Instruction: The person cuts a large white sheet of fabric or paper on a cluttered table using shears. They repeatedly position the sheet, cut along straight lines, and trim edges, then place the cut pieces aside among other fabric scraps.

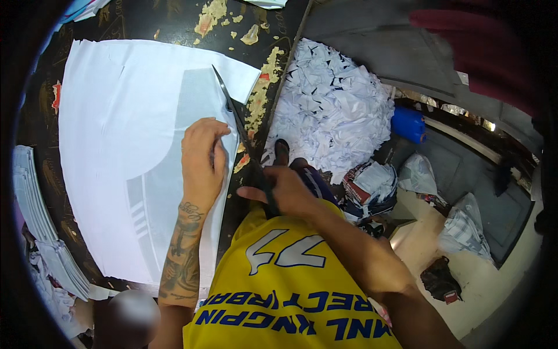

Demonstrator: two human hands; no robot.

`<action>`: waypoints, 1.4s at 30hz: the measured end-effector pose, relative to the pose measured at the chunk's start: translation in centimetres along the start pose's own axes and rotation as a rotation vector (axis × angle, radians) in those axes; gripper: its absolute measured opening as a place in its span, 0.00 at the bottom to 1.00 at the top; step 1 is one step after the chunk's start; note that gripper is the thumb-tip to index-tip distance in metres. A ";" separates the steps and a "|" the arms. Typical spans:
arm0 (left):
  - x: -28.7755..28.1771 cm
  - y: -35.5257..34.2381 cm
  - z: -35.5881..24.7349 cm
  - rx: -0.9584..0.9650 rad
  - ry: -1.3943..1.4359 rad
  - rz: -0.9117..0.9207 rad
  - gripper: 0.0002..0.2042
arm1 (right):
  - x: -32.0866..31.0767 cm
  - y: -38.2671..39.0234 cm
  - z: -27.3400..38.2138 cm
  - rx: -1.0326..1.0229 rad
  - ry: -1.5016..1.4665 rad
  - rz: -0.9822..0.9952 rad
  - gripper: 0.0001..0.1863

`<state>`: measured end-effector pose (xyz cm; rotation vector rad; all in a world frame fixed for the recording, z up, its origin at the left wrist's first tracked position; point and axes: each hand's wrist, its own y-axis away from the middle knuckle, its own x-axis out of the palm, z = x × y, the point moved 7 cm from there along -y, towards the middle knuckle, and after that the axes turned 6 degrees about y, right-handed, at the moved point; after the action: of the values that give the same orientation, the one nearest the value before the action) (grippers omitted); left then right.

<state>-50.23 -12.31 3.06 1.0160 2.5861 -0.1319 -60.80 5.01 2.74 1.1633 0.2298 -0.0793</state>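
Note:
A large white cloth (pixel 116 116) printed with a pale grey panel and white stripes lies spread on the dark table. My left hand (pixel 202 154) rests near its right edge, fingers bent and closed on the cloth beside the blades. My right hand (pixel 289 189) holds a long pair of dark scissors (pixel 234 110) by the handles, which the fingers partly hide. The scissors point away from me, with their tip over the far right part of the cloth. How far the blades are apart is hard to tell.
Stacked pale folded sheets (pixel 43 221) line the table's left side. Torn, peeling patches (pixel 264 87) mark the tabletop. On the floor to the right lie a big heap of white scraps (pixel 331 110), a blue container (pixel 408 124), a bundle of cloth (pixel 372 189) and plastic bags (pixel 468 227).

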 end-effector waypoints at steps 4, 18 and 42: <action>-0.3 0.0 0.5 0.012 0.022 -0.004 0.17 | 1.9 -0.8 0.0 0.046 0.081 -0.031 0.33; -0.6 -1.0 -1.6 -0.007 -0.178 -0.221 0.18 | -17.4 -1.6 0.9 -0.059 0.387 0.423 0.31; -0.3 -2.2 -1.6 -0.240 -0.327 -0.697 0.17 | -22.6 -9.7 16.5 -0.127 0.951 0.590 0.25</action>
<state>-51.96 -13.77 4.60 -0.0205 2.4518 -0.1408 -82.24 -15.24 5.19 1.0280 0.7004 1.0124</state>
